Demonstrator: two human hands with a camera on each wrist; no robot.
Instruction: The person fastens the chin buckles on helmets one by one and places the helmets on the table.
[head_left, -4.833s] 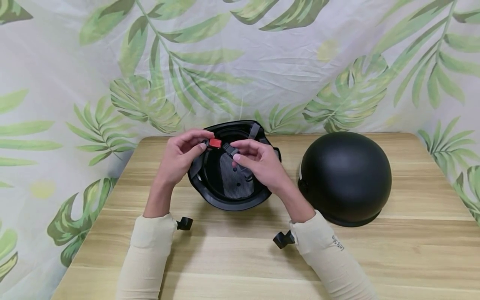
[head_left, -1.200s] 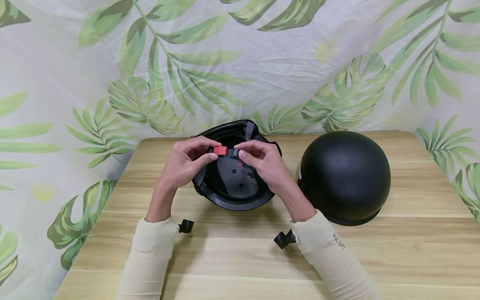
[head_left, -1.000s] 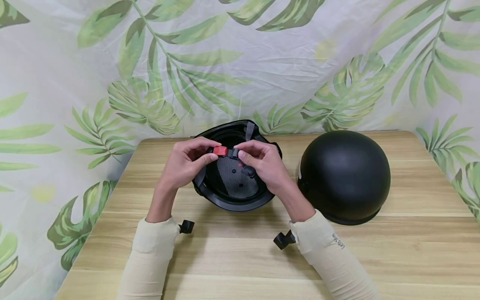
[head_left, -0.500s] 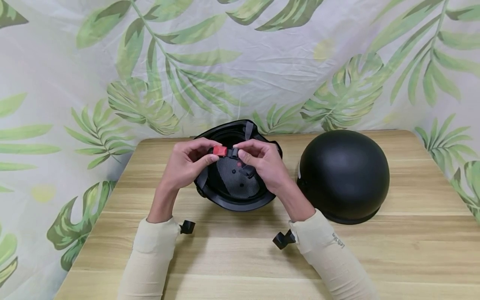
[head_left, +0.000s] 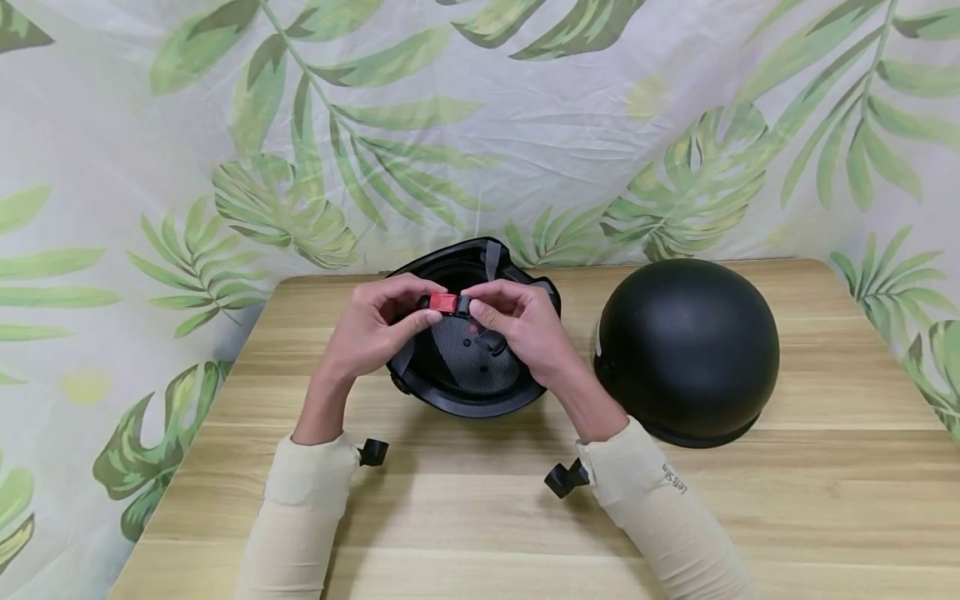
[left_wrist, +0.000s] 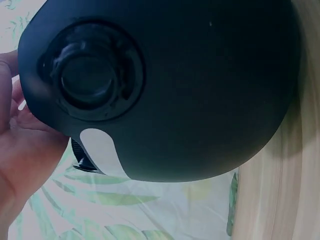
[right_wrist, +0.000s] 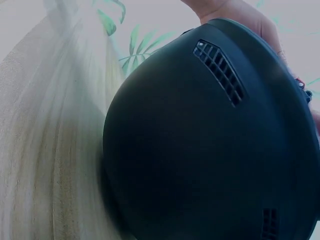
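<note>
A black helmet (head_left: 480, 406) lies upside down on the table, its padded inside facing up. Over its opening, my left hand (head_left: 375, 327) pinches the red buckle half (head_left: 444, 302) of the chin strap between thumb and fingers. From the other side my right hand (head_left: 527, 330) pinches the black buckle half (head_left: 464, 306), which sits close up against the red one. In the left wrist view the left hand (left_wrist: 27, 150) shows beside the helmet's round knob (left_wrist: 87, 80). The right wrist view has the right hand (right_wrist: 240, 17) above the shell, partly hidden by it.
A second black helmet (head_left: 690, 350) stands dome up to the right, close to my right forearm. A leaf-printed cloth (head_left: 562, 150) hangs behind the wooden table (head_left: 480, 525). Small black camera mounts (head_left: 372, 452) stick out from the sleeves.
The buckle halves were apart 4.8 seconds ago, then met, with a dark piece showing between them. Since half a second ago the right hand has moved slightly left and that gap has narrowed.
</note>
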